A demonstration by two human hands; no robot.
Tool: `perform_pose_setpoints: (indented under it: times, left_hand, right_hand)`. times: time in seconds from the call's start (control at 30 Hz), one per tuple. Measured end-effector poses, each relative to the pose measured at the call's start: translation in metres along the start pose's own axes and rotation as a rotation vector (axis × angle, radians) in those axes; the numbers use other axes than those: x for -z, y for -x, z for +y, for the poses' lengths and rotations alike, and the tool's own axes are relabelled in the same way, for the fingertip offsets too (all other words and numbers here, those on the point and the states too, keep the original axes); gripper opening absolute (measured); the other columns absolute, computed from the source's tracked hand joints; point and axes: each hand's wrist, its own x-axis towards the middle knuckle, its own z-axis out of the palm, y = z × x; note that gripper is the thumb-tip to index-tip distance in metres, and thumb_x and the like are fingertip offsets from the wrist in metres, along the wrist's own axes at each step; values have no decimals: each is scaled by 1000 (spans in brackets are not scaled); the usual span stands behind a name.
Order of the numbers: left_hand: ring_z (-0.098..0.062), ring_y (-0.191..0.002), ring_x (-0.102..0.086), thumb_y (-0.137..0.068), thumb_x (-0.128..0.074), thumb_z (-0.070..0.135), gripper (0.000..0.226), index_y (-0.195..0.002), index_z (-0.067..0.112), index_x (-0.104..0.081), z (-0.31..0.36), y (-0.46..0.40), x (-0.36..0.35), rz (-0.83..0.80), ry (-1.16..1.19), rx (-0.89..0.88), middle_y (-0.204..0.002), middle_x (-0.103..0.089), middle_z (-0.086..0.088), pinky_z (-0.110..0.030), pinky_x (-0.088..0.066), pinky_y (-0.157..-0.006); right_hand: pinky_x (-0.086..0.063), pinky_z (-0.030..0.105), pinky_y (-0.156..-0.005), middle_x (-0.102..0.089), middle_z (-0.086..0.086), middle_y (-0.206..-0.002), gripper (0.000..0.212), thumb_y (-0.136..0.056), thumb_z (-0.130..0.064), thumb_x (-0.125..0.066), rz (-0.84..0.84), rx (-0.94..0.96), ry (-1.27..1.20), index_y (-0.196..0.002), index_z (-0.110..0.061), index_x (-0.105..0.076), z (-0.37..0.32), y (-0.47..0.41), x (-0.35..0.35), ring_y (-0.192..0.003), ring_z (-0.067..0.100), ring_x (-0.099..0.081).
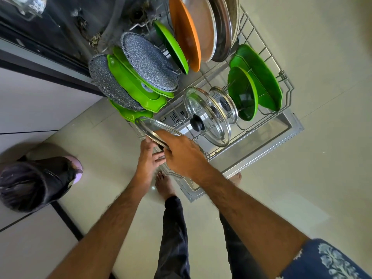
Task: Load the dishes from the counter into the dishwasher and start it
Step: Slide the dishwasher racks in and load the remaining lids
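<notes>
Glossy glass lid (153, 127), metal-rimmed
</notes>
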Motion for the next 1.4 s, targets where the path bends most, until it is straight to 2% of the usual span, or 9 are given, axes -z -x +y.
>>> perform_pose_setpoints:
  times: [0.2, 0.4, 0.53, 0.63, 0.7, 0.83, 0.97, 1.13, 1.4]
  left_hand:
    - [-38, -142, -40, -107, -20, 47, 57, -155, 18, -29, 7, -9, -9, -18, 68, 74, -160, -32, -12, -56, -37, -113]
    - [-27, -139, -46, -103, -20, 61, 65, -152, 23, -38, 14, -34, 1, -55, 43, 96, -157, -42, -4, -50, -40, -113]
    - [-26, -135, -50, -102, -20, 59, 68, -156, 19, -31, 5, -30, 10, -124, 40, 32, -160, -36, -8, -30, -58, -83]
    - [-16, -127, -58, -97, -23, 64, 73, -156, 20, -32, 0, -26, 11, -176, 23, -13, -158, -38, -6, -26, -58, -79]
    - [-12, -125, -59, -102, -20, 61, 67, -156, 23, -32, 0, -27, 8, -147, 29, -12, -158, -38, -1, -28, -57, -86]
    - [-34, -141, -43, -98, -26, 62, 70, -158, 26, -25, 4, -26, 4, -103, 78, 70, -164, -27, -1, -52, -39, -113]
    - [-36, -141, -42, -90, -31, 63, 82, -160, 22, -18, 7, -23, 4, -114, 59, 67, -166, -21, -5, -39, -48, -98]
    - [-19, -118, -55, -85, -37, 62, 87, -159, 21, -17, 0, -16, 11, -143, 34, 20, -165, -21, -4, -41, -47, -103]
    - [-18, -118, -60, -93, -52, 57, 76, -154, 20, -25, -2, -5, 10, -145, -6, -18, -148, -41, 8, -45, -45, -108]
  right_hand:
    - [-58, 44, -73, -65, 6, -87, 52, -90, -6, -49, 31, -43, -14, -131, -35, -39, 7, -12, -13, -72, 27, -65]
    - [-51, 29, -53, -63, 1, -82, 53, -91, -1, -52, 52, -25, -78, -135, -28, -41, 5, -33, -22, -59, 12, -59]
    - [-54, 35, -64, -61, 0, -83, 54, -89, -1, -56, 50, -10, -1, -135, -23, -39, 5, -24, -29, -69, 20, -62]
    - [-58, 40, -67, -65, 4, -86, 51, -89, 0, -53, 81, -11, 12, -134, -23, -40, 4, -23, -35, -72, 24, -66]
    - [-52, 34, -65, -61, -1, -82, 50, -90, -4, -52, 106, -5, -11, -133, -26, -40, 11, -23, -34, -68, 20, -61]
    - [-48, 32, -63, -67, 5, -91, 50, -96, -14, -51, 9, 114, -13, -137, -32, -29, 31, -22, -25, -65, 17, -57]
    - [-48, 32, -53, -62, 4, -88, 51, -98, -17, -51, -39, 177, -4, -138, -34, -24, 47, -28, -25, -58, 11, -53]
    - [-56, 37, -69, -59, -2, -120, 55, -98, -16, -55, -58, 226, -43, -140, -37, -27, 58, -22, -30, -85, 13, -60]
    - [-40, 23, -60, -60, -3, -96, 30, -101, -27, -53, -41, 160, -2, -127, -27, -39, 76, -5, -29, -71, 6, -54]
